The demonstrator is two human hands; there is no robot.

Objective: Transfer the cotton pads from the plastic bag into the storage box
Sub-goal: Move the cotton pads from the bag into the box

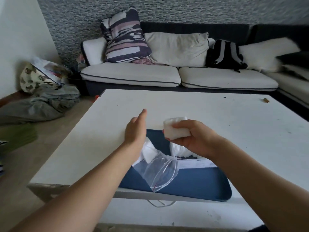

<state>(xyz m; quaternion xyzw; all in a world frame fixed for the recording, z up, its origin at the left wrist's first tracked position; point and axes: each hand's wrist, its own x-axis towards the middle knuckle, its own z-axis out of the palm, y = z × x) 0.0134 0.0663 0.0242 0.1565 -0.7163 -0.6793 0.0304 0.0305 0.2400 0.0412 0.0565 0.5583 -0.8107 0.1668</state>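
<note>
Two bare forearms reach forward from the near edge over a white worktop (pixel 217 114). Nearest lies a dark blue storage box (pixel 200 183), its near wall at the worktop's front edge. A clear plastic bag (pixel 160 171) droops over that box between the two forearms, its mouth slack, with a few white cotton pads (pixel 148 151) bunched at its upper end, just under the left wrist. More white pads (pixel 178 150) sit inside the box, directly below the right hand. The right hand (pixel 195 136) is raised above the box with fingers and thumb curled round a stack of cotton pads (pixel 175 128), which stands clear of the bag and the box. The left hand (pixel 135 128) hovers beside it, apart from the stack, fingers straight and together, holding nothing, edge-on above the box's far left corner. Farther off stands a white-cushioned sofa (pixel 133 74) carrying a striped pillow (pixel 125 36) and a black backpack (pixel 225 54). Crumpled cloth (pixel 41 104) lies on the floor at left.
</note>
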